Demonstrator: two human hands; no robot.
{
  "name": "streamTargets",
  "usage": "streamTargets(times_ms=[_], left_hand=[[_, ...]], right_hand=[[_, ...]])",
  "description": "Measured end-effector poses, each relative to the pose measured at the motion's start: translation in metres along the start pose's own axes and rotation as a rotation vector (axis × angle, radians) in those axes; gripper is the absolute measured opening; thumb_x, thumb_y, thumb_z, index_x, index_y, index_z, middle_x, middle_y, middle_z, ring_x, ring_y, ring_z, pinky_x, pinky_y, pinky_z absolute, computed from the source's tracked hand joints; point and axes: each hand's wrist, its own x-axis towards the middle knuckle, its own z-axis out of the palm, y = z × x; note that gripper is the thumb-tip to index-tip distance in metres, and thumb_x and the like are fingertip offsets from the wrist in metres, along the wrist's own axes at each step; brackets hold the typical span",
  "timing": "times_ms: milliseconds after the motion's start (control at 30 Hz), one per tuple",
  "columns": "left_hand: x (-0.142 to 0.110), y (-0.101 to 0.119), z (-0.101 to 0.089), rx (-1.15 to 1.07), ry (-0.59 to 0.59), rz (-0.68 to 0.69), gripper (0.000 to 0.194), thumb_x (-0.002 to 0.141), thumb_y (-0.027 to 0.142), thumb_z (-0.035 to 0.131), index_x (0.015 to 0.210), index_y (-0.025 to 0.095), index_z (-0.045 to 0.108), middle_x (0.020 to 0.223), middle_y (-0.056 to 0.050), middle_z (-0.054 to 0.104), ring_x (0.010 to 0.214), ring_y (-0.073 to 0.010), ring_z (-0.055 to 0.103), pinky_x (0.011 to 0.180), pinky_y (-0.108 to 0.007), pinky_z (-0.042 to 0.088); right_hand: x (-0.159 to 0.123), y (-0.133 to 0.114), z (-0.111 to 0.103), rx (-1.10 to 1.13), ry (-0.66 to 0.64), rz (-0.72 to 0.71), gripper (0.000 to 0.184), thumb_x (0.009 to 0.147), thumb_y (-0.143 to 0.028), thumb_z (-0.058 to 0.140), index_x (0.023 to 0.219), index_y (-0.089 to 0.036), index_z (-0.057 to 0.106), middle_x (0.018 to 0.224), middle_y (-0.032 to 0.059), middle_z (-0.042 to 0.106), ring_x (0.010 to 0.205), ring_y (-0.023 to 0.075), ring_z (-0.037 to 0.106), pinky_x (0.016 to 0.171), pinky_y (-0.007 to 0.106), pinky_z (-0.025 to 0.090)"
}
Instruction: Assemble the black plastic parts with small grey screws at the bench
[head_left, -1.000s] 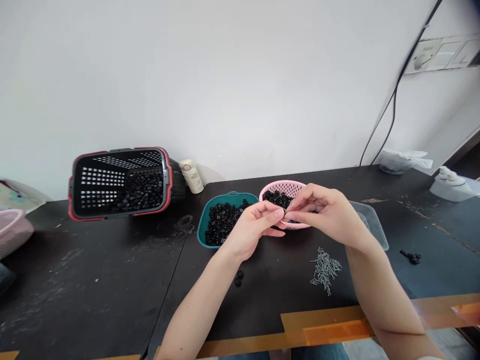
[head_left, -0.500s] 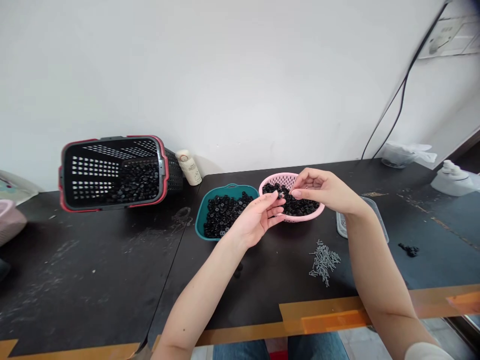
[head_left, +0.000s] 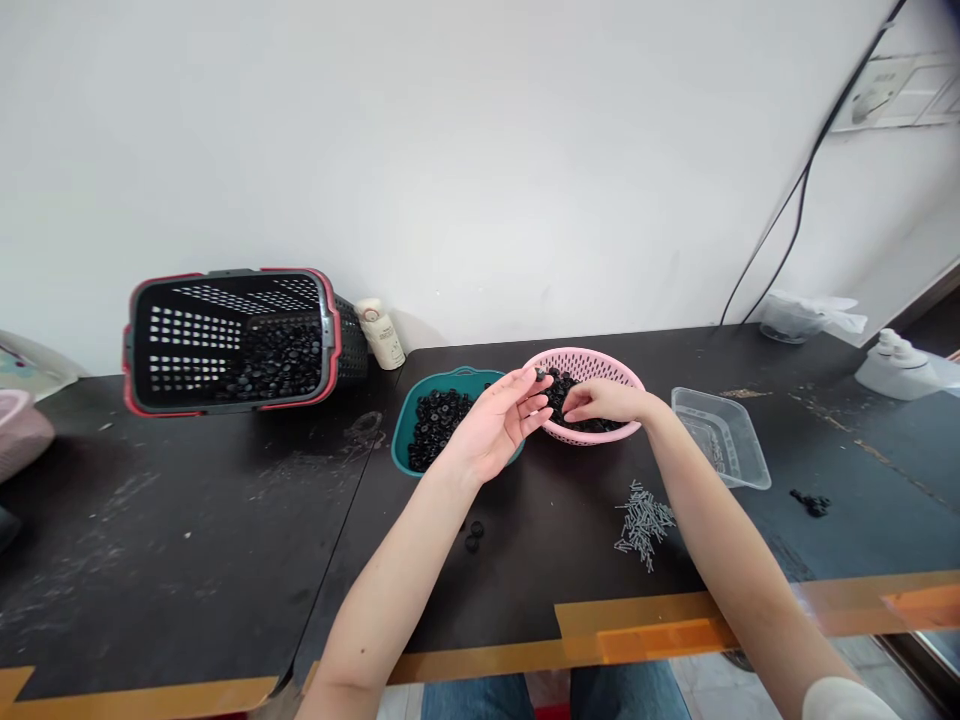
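My left hand (head_left: 496, 420) is raised between the two smaller baskets, palm up, pinching a small round black part (head_left: 540, 374) between thumb and forefinger. The other fingers are loosely curled. My right hand (head_left: 604, 400) dips into the pink basket (head_left: 634, 382), fingertips bent together against the small black parts (head_left: 559, 388) in it; anything between them is hidden. Below my left hand, the teal basket (head_left: 401, 440) holds many black ring-shaped parts (head_left: 439, 420). A heap of thin grey screws or pins (head_left: 645, 525) lies in front of the pink basket.
A black basket with a red rim (head_left: 330, 340) lies tipped on its side with black parts inside. Beside it leans a cream bottle (head_left: 381, 335). A clear plastic tray (head_left: 750, 450) sits right of my forearm. Loose black pieces (head_left: 474, 538) lie near the front, more (head_left: 811, 503) at right.
My right hand has moved down into the pink basket, away from the left fingers. My left hand shifted slightly left, still pinching the black part.
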Motion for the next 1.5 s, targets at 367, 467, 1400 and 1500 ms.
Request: streamTargets(times_ms=[367,467,1400,1500], left_hand=[[-0.031,-0.003,0.024,0.243,-0.08,0.288,0.022,0.078,0.028,0.072,0.095,0.018,0.063,0.085,0.0,0.066,0.072,-0.0079,0.062,0.071,-0.022,0.056],[-0.041,-0.005,0.032,0.274,-0.086,0.356,0.02,0.077,0.027,0.073,0.09,0.017,0.064,0.082,-0.001,0.066,0.073,-0.0096,0.064,0.073,-0.023,0.057],[-0.06,-0.005,0.043,0.338,0.006,0.439,0.019,0.073,0.028,0.075,0.083,0.017,0.064,0.077,0.0,0.066,0.069,-0.0107,0.064,0.069,-0.024,0.057],[-0.06,-0.006,0.043,0.337,0.018,0.446,0.02,0.072,0.029,0.076,0.083,0.017,0.064,0.078,0.0,0.066,0.07,-0.0114,0.065,0.069,-0.024,0.056]], right_hand=[[-0.048,-0.08,0.022,0.759,0.459,-0.761,0.019,0.064,-0.025,0.084,0.08,-0.025,0.073,0.081,0.0014,0.069,0.073,0.0166,0.066,0.069,0.034,0.056],[-0.056,-0.091,0.03,0.727,0.538,-0.865,0.02,0.065,-0.025,0.083,0.083,-0.028,0.075,0.081,0.0012,0.068,0.074,0.0167,0.065,0.065,0.032,0.057],[-0.082,-0.115,0.049,0.705,0.588,-0.781,0.036,0.067,-0.015,0.082,0.085,-0.029,0.054,0.092,-0.0018,0.069,0.086,0.0186,0.068,0.072,0.035,0.061],[-0.082,-0.115,0.049,0.695,0.599,-0.792,0.035,0.067,-0.015,0.081,0.085,-0.029,0.054,0.092,-0.002,0.069,0.086,0.0191,0.068,0.072,0.036,0.062]])
